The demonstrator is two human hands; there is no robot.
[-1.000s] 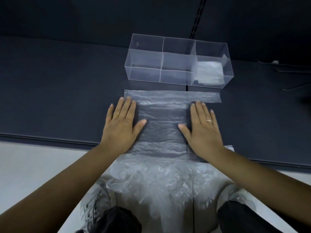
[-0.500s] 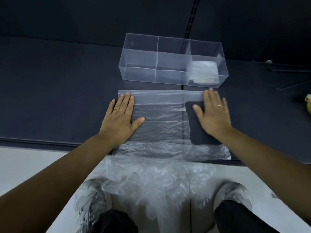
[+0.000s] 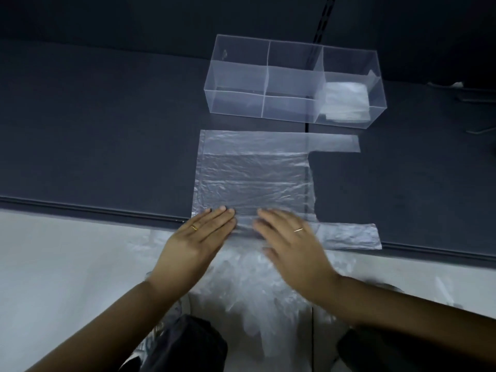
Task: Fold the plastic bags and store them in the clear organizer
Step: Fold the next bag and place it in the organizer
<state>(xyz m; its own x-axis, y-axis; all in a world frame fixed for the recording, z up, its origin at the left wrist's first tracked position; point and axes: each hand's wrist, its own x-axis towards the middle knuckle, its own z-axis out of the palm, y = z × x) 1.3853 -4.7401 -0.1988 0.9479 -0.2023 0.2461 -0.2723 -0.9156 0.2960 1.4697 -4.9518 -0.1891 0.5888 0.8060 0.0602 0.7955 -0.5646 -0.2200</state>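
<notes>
A thin translucent plastic bag point(image 3: 252, 175) lies flat on the dark table, its two handle strips pointing right. My left hand point(image 3: 197, 240) and my right hand point(image 3: 290, 240) lie flat, fingers straight, side by side on the bag's near edge at the table's front. The right hand is blurred. Behind the bag stands the clear organizer point(image 3: 239, 84) with several compartments. Its right compartment holds folded plastic bags point(image 3: 346, 100); the others hold nothing I can see.
A heap of crumpled plastic bags point(image 3: 257, 288) rests on my lap below the table edge point(image 3: 94, 209). A seam point(image 3: 320, 30) runs across the dark table behind the organizer. Thin dark cables point(image 3: 480, 95) lie at the far right.
Both hands slid from the bag's far and middle part back to its near edge and came closer together. The bag now lies spread flat with both handles showing.
</notes>
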